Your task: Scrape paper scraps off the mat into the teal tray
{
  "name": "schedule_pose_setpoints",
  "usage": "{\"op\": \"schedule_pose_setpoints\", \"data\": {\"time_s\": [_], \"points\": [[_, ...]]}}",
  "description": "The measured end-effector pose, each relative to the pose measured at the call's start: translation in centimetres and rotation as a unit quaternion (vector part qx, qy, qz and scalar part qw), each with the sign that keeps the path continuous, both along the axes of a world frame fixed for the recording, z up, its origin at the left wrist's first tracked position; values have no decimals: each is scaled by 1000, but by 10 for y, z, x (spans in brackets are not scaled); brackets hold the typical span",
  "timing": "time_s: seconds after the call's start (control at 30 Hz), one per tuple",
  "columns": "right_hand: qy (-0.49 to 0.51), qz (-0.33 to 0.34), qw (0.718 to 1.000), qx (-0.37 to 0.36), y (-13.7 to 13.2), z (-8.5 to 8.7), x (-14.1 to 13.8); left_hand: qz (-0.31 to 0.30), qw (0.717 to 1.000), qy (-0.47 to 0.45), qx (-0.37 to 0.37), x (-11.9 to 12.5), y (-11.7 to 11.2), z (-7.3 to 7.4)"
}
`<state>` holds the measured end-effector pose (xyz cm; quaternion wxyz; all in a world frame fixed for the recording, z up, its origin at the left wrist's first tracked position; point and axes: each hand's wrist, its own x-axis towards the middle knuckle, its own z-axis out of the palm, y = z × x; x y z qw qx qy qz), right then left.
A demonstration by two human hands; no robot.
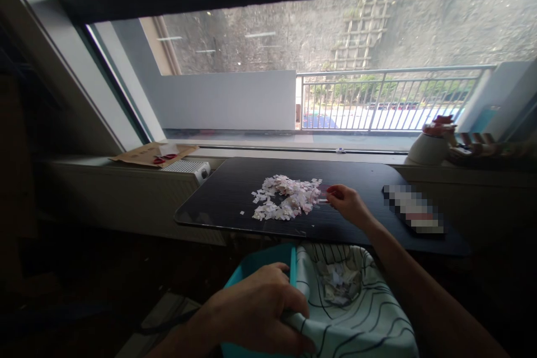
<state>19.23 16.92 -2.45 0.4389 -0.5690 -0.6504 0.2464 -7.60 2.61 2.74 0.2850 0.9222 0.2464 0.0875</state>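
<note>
So far, some paper bits are in the stripy bin, but a big pile is left on the table; left hand grips the bin, right hand curls beside the pile, holding what I can't tell

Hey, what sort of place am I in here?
Probably an indoor room, though home or school I can't tell. A large window looks out on a metal railing, a radiator is below it, and a dark table stands close by.
</note>
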Motion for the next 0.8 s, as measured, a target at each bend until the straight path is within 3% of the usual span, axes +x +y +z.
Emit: {"op": "schedule_pose_setpoints", "data": {"time_s": [0.1, 0.43, 0.8], "points": [[-19, -1, 1000, 13, 6, -2, -5, 1, 1000, 5, 11, -2, -1, -1], [-85, -1, 996, -6, -21, 6, 8, 0, 1000, -12, -9, 1, -6, -2], [-122, -53, 991, -8, -33, 11, 18, 8, 1000, -1, -26, -3, -12, -3]]}}
